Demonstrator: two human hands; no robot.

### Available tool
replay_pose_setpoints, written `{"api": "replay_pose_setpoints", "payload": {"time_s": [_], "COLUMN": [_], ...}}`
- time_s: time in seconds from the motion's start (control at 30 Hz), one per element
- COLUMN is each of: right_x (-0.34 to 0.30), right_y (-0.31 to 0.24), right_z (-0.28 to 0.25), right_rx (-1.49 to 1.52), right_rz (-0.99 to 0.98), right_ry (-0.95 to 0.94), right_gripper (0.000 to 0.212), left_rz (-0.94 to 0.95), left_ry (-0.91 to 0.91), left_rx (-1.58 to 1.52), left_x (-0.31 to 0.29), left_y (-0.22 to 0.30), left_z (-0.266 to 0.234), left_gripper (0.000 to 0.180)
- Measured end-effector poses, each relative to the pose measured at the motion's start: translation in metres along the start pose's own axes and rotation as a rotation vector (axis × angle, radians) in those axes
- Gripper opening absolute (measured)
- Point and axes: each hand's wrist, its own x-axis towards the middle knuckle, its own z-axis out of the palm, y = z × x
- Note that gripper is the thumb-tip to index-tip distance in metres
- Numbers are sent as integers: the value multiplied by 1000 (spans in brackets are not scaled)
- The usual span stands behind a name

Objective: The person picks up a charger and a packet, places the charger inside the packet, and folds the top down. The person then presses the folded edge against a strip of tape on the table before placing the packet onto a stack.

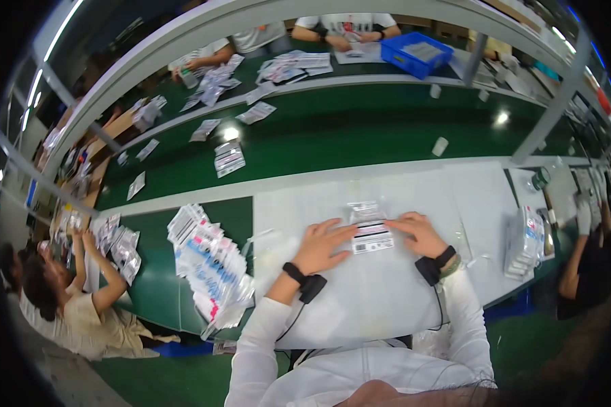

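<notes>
A small flat packet (373,237) with a clear plastic upper part and a printed card of pink, black and white stripes lies on the white work surface (305,197) in front of me. My left hand (324,245) rests at its left edge, fingers stretched out and the tips touching the card. At the opposite edge, my right hand (421,234) lies with its fingers extended onto the card's upper right corner. Neither hand grips the packet. Black bands with small boxes and cables sit on both my wrists.
A fanned pile of printed cards (210,264) lies to my left, and a stack of packets (525,244) stands at the right. Beyond runs a green conveyor belt (346,122) carrying scattered packets. A blue bin (416,54) stands across it. Co-workers sit left, right and opposite.
</notes>
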Motion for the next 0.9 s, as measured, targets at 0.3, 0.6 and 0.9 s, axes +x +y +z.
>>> {"api": "replay_pose_setpoints", "payload": {"time_s": [0.3, 0.6, 0.9], "right_x": [3, 7, 11], "right_y": [-12, -16, 16], "right_z": [9, 7, 3], "right_rx": [-25, -33, -216], "right_rz": [11, -20, -31], "right_ry": [70, 215, 370], "right_gripper": [50, 35, 34], "left_rz": [-132, -95, -122], "left_ry": [64, 248, 288], "left_rx": [-55, 32, 63], "left_x": [9, 17, -1], "left_y": [16, 24, 9], "left_z": [14, 16, -2], "left_gripper": [48, 36, 23]}}
